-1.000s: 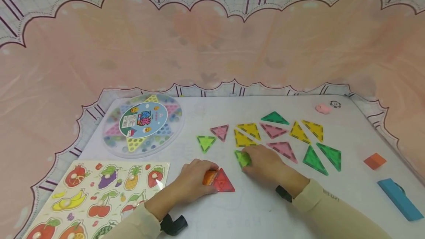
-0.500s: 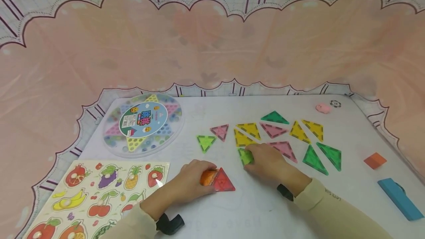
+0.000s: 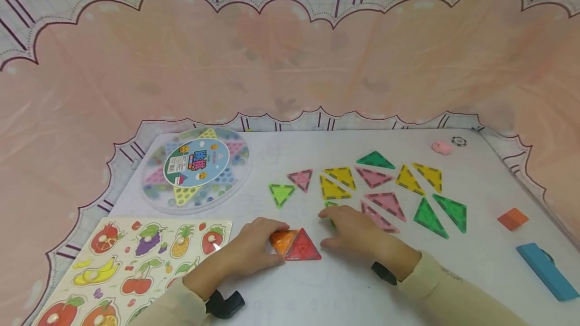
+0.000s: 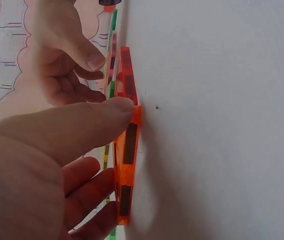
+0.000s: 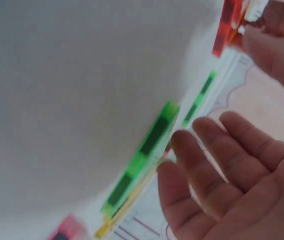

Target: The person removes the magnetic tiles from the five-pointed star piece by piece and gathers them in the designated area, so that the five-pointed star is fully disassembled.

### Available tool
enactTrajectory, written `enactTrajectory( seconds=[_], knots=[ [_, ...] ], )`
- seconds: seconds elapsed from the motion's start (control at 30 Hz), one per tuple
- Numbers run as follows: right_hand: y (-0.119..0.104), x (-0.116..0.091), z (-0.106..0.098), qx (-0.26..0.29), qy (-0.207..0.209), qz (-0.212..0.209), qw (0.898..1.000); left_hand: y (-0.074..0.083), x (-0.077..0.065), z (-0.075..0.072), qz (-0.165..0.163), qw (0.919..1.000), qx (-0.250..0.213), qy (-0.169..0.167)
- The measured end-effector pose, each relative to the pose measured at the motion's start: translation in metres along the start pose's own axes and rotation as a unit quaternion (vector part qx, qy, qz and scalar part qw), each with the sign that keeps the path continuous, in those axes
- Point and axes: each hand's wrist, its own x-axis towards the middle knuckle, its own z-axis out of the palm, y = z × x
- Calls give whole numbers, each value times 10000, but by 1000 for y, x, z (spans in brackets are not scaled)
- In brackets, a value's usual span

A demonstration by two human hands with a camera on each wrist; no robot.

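In the head view my left hand point(image 3: 255, 249) holds an orange triangular magnetic tile point(image 3: 283, 240) between thumb and fingers. A red triangular tile point(image 3: 305, 247) lies against its right side. The left wrist view shows the thumb near the corner where the orange tile point(image 4: 127, 165) meets the red tile point(image 4: 126, 75). My right hand point(image 3: 352, 231) is spread over a light green triangular tile point(image 3: 333, 204), covering most of it in the head view. From the right wrist, the green tile point(image 5: 140, 160) stands near the fingertips, with nothing between fingers and thumb.
Yellow tiles point(image 3: 334, 188), pink tiles point(image 3: 385, 205) and dark green tiles point(image 3: 429, 219) lie beyond and right of my right hand. A round game box point(image 3: 197, 165) and fruit puzzle board point(image 3: 167, 245) are at left. An orange block point(image 3: 513, 219) and blue block point(image 3: 546, 270) lie right.
My right hand has shifted the light green tile slightly right, let go of it and drawn back a little. My left hand has slid slightly left, uncovering more of the orange tile.
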Motion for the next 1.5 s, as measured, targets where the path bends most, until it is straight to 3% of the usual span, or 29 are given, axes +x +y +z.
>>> enactTrajectory(
  seconds=[0.17,0.33,0.7,0.9,1.0,1.2,1.5],
  knots=[
    [-8,2,7,182,-415,-545,9975,0,1,4,10,9999,64,123],
    [-15,5,9,126,-544,-840,9949,1,1,6,25,9996,37,273],
    [-23,14,14,-153,-689,-822,9941,-1,1,6,68,9990,89,423],
    [-23,9,10,-493,-884,-777,9918,0,2,7,49,9990,211,389],
    [-21,5,1,-617,-792,-693,9925,0,1,6,52,9988,254,408],
    [-15,14,-17,-680,-157,-442,9966,-4,-2,3,20,9984,270,504],
    [-11,38,-11,-848,3,-210,9962,-4,-3,7,1,9966,463,680]
  ],
)
